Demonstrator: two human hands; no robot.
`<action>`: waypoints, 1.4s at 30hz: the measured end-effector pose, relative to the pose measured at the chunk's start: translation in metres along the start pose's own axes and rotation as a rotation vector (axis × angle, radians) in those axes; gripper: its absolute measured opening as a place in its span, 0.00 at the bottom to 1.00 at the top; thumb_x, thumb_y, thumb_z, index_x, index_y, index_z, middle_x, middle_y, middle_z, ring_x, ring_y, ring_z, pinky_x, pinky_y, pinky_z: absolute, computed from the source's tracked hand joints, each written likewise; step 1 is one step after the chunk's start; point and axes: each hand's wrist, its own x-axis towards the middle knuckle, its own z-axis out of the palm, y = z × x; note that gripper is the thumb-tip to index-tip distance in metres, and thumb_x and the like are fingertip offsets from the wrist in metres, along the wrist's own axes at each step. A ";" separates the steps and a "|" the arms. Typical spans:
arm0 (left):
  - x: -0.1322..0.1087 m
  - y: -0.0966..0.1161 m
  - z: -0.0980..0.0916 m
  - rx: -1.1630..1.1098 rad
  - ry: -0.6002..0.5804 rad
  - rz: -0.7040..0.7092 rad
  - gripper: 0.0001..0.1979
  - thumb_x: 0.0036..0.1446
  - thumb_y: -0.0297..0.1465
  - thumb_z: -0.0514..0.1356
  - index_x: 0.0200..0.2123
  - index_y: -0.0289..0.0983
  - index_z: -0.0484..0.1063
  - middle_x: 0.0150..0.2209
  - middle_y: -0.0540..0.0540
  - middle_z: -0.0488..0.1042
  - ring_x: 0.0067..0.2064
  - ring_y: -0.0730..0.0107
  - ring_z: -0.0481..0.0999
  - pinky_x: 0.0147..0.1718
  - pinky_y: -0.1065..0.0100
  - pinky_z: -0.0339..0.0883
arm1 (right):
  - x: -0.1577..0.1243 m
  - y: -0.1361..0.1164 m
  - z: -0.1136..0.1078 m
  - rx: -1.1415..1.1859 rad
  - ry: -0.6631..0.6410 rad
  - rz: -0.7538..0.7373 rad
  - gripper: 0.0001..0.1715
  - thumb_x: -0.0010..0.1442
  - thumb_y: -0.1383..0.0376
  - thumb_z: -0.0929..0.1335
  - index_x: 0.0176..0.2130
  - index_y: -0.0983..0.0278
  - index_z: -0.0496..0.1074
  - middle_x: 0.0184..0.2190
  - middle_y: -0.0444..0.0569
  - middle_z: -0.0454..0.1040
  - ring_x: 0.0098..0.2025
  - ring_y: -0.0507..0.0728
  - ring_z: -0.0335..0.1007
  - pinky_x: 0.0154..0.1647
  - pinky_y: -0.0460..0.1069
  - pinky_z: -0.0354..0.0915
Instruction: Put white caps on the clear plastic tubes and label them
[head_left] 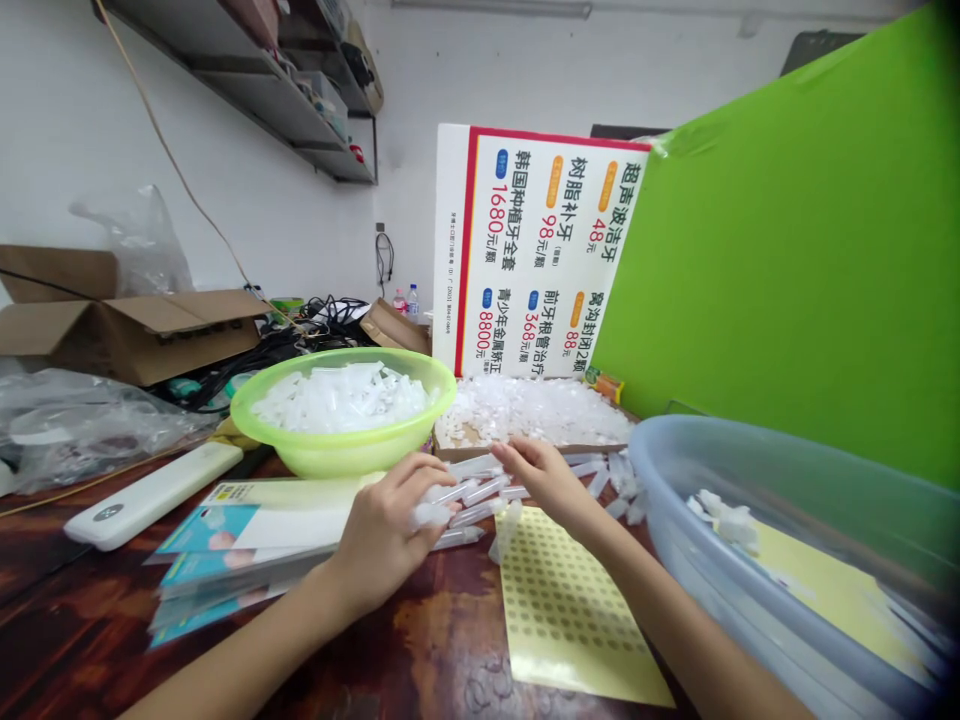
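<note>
My left hand (386, 530) curls around several clear plastic tubes (465, 500) lying on the dark wooden table (420, 640). My right hand (544, 480) reaches in from the right, its fingers pinched at the ends of the same tubes. A yellow sheet of small round stickers (570, 610) lies just under and in front of my right wrist. Behind the hands stands a green bowl (345, 445) full of clear tubes, and a cardboard tray (532, 415) heaped with small white caps.
A blue-grey basin (750, 560) with a few white pieces stands at the right. Stacked leaflets (247, 540) and a white remote-like device (150, 495) lie left. Cardboard box (127, 330), plastic bags, cables behind; a printed price board (525, 260) and green panel (795, 260) stand at the back.
</note>
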 end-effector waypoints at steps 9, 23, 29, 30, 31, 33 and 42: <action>-0.028 0.025 0.029 -0.628 -0.461 0.176 0.10 0.54 0.35 0.62 0.35 0.34 0.75 0.28 0.44 0.77 0.28 0.71 0.75 0.31 0.74 0.67 | 0.002 0.023 0.009 -0.338 -0.003 0.083 0.23 0.59 0.50 0.63 0.22 0.62 0.62 0.20 0.45 0.68 0.24 0.54 0.63 0.24 0.46 0.49; -0.036 0.015 0.055 -0.943 -0.531 -0.463 0.30 0.40 0.21 0.59 0.50 0.38 0.58 0.36 0.48 0.73 0.31 0.72 0.72 0.32 0.71 0.67 | 0.088 0.060 0.019 -0.714 0.012 0.287 0.18 0.64 0.63 0.63 0.52 0.65 0.66 0.52 0.57 0.66 0.50 0.61 0.66 0.47 0.57 0.64; -0.035 0.017 0.050 -0.830 -0.613 -0.415 0.15 0.44 0.25 0.60 0.40 0.35 0.70 0.32 0.48 0.74 0.29 0.72 0.71 0.29 0.73 0.65 | 0.138 0.079 0.019 -0.658 -0.261 0.385 0.18 0.64 0.61 0.65 0.51 0.64 0.67 0.50 0.52 0.69 0.46 0.57 0.70 0.45 0.56 0.69; -0.034 0.017 0.049 -0.819 -0.619 -0.399 0.13 0.46 0.26 0.60 0.38 0.34 0.71 0.31 0.48 0.74 0.29 0.72 0.70 0.29 0.74 0.64 | 0.142 0.081 0.018 -0.647 -0.297 0.399 0.17 0.64 0.61 0.65 0.51 0.64 0.67 0.49 0.52 0.69 0.45 0.57 0.70 0.44 0.56 0.69; -0.033 0.018 0.048 -0.806 -0.624 -0.382 0.11 0.47 0.27 0.59 0.38 0.34 0.72 0.30 0.48 0.74 0.29 0.72 0.70 0.30 0.74 0.64 | 0.145 0.083 0.017 -0.638 -0.323 0.412 0.17 0.64 0.61 0.65 0.51 0.65 0.67 0.49 0.52 0.69 0.45 0.57 0.70 0.44 0.56 0.70; -0.032 0.018 0.046 -0.772 -0.630 -0.345 0.10 0.50 0.28 0.58 0.37 0.34 0.74 0.30 0.48 0.73 0.29 0.72 0.69 0.30 0.74 0.63 | 0.147 0.087 0.015 -0.630 -0.347 0.425 0.18 0.64 0.60 0.65 0.52 0.65 0.67 0.49 0.52 0.70 0.44 0.57 0.70 0.43 0.56 0.70; -0.033 0.015 0.048 -0.727 -0.651 -0.342 0.08 0.50 0.34 0.59 0.31 0.36 0.70 0.24 0.52 0.64 0.24 0.75 0.61 0.24 0.76 0.57 | 0.137 0.094 0.014 -0.680 -0.258 0.383 0.18 0.63 0.60 0.65 0.51 0.65 0.67 0.49 0.52 0.69 0.47 0.58 0.69 0.46 0.57 0.68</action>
